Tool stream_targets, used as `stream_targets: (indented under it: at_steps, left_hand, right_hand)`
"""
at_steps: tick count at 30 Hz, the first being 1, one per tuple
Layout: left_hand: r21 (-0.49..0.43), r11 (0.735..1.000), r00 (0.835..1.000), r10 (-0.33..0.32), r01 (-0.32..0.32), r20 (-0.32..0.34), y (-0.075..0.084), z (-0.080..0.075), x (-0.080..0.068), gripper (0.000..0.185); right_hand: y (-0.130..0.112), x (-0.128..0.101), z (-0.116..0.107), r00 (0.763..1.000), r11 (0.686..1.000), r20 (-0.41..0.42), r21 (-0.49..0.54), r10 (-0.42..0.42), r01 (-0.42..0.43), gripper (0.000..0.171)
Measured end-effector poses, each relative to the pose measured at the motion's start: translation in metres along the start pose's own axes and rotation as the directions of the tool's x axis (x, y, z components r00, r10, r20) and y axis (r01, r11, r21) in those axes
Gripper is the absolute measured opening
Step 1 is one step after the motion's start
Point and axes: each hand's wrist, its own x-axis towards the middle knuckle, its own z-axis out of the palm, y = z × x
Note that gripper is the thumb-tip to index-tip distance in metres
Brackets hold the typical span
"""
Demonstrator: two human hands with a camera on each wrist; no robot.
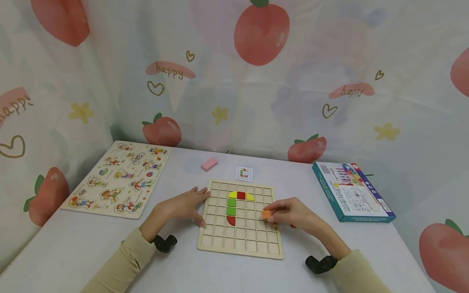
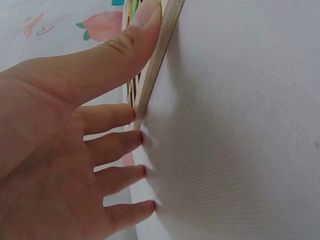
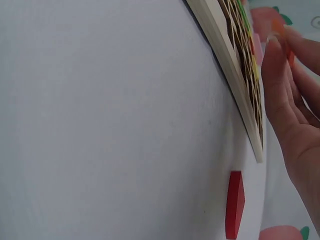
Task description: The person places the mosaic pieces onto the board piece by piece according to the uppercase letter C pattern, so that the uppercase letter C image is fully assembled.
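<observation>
Right hand (image 1: 293,213): pinches orange piece (image 1: 266,214) above grid board (image 1: 242,240), right of frame centre.
Left hand (image 1: 187,205): fingers straight, flat on table, thumb against the board's left edge.
Board cells: yellow, red and green pieces fill the centre column; surrounding cells open.
Loose part: red piece (image 3: 234,204) lies just off the board's right edge.
Surface: white table (image 1: 73,244); fruit-print curtain behind.

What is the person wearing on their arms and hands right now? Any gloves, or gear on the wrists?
No gloves: the left hand and the right hand are both bare. Both arms are in long beige sleeves that end at the wrists. A small black device is strapped at each wrist, the left one and the right one. No rings, watches or cables are visible.
</observation>
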Motion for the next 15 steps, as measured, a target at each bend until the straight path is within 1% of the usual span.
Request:
stream_targets:
  at_steps: [5,11,15]
  left_hand:
    - [0.002,1.0,1.0,0.009,-0.009,0.001,-0.001,0.0,0.0,0.098]
    - [-0.001,1.0,1.0,0.012,-0.012,0.001,-0.001,0.0,0.0,0.097]
    - [-0.002,1.0,1.0,0.011,-0.011,0.003,0.0,0.0,0.0,0.098]
  right_hand:
    - [-0.008,0.004,0.01,1.0,0.999,-0.006,-0.037,-0.023,0.022,0.036]
    - [-0.014,0.01,0.021,0.999,0.998,0.023,-0.044,-0.044,0.045,0.035]
    - [-0.02,0.015,0.027,0.997,0.995,0.033,-0.066,-0.068,0.07,0.034]
